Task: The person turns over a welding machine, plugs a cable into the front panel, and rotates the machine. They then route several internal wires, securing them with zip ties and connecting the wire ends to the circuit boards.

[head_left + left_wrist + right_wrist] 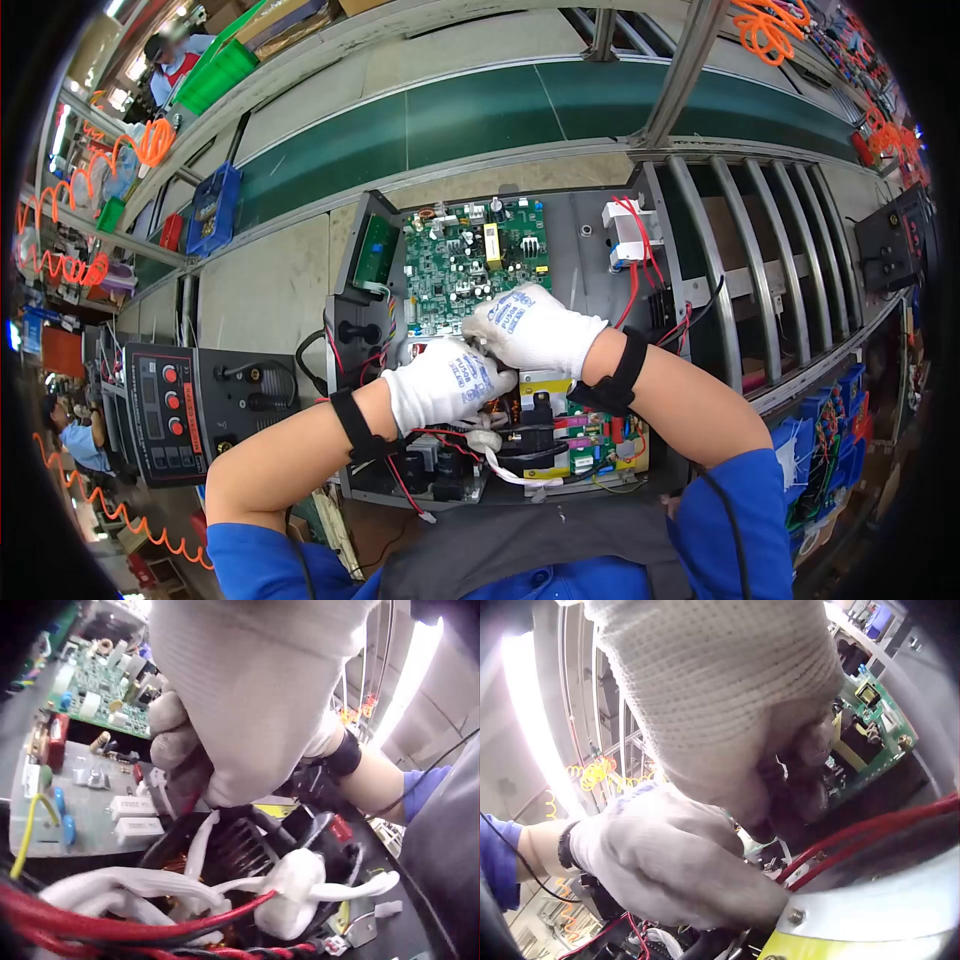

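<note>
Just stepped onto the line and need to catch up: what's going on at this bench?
A person in white gloves and blue sleeves works inside an open metal case on the bench. The left hand and right hand meet at its middle, just below the green circuit board, fingers curled down among red wires and a coil with white-sleeved leads. What the fingers pinch is hidden. A black control panel lies to the left.
</note>
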Demonstrator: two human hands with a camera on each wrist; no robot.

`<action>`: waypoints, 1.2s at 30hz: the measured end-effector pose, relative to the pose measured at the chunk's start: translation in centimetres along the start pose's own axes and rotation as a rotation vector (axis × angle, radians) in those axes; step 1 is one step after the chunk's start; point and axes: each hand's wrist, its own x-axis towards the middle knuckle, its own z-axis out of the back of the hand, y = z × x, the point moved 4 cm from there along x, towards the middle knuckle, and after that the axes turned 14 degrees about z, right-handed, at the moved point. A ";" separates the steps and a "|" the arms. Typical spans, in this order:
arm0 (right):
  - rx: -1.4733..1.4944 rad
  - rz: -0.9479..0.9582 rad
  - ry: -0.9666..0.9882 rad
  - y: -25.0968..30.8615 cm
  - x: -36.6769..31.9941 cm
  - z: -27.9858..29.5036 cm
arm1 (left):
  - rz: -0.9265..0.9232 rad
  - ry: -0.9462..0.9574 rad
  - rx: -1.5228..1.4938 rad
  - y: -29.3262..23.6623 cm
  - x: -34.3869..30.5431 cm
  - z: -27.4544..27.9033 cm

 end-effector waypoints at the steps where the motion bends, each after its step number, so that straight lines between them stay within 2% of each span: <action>1: 0.005 0.002 -0.022 0.0 0.0 0.0 | -0.003 -0.001 0.002 0.2 0.0 -0.2; 5: -0.003 -0.025 -0.006 -0.5 -0.3 -0.1 | 0.010 -0.106 0.021 1.0 1.2 -1.7; 7: -0.017 0.006 -0.031 -0.2 -0.3 -0.2 | 0.042 -0.006 0.122 0.3 0.9 -1.0; 8: 0.009 0.010 -0.038 -0.2 -0.4 0.0 | 0.081 0.115 0.058 0.0 1.1 -0.7; 9: -0.001 0.008 -0.045 -0.7 -0.3 0.2 | 0.081 0.108 0.068 0.1 1.7 -0.2; 11: 0.004 0.024 -0.042 -0.8 -0.3 0.2 | 0.051 0.251 0.154 -0.2 2.1 -0.5; 17: 0.029 0.002 0.025 -1.4 -0.6 0.2 | 0.063 0.270 0.194 -0.8 3.9 -1.4; 20: 0.021 0.007 -0.019 -1.5 -0.5 0.0 | 0.010 0.325 0.240 -0.4 3.5 -1.9; 23: 0.037 0.012 0.003 -1.3 -0.3 0.1 | 0.072 0.268 0.179 0.3 2.6 -1.6; 25: 0.041 0.000 -0.017 -1.3 -0.3 0.1 | 0.072 0.079 0.155 1.1 1.6 -2.2; 27: 0.044 -0.019 -0.038 -1.2 -0.3 0.2 | 0.046 0.020 0.128 1.5 0.7 -2.2; 29: 0.097 -0.067 -0.091 -1.4 -0.4 0.3 | 0.140 0.082 -0.132 1.5 0.0 -1.5; 31: 0.121 -0.055 -0.104 -1.4 -0.8 0.2 | 0.213 0.097 -0.215 1.5 -0.8 0.0; 33: 0.141 -0.031 -0.109 -1.2 -0.8 0.4 | 0.233 -0.086 -0.378 2.2 -1.9 0.6; 35: 0.054 -0.039 0.023 -0.8 -0.7 0.1 | 0.252 -0.125 -0.469 2.7 -2.5 0.0; 36: 0.048 -0.041 -0.032 -0.8 -0.8 -0.1 | 0.310 -0.166 -0.631 2.9 -2.5 -0.4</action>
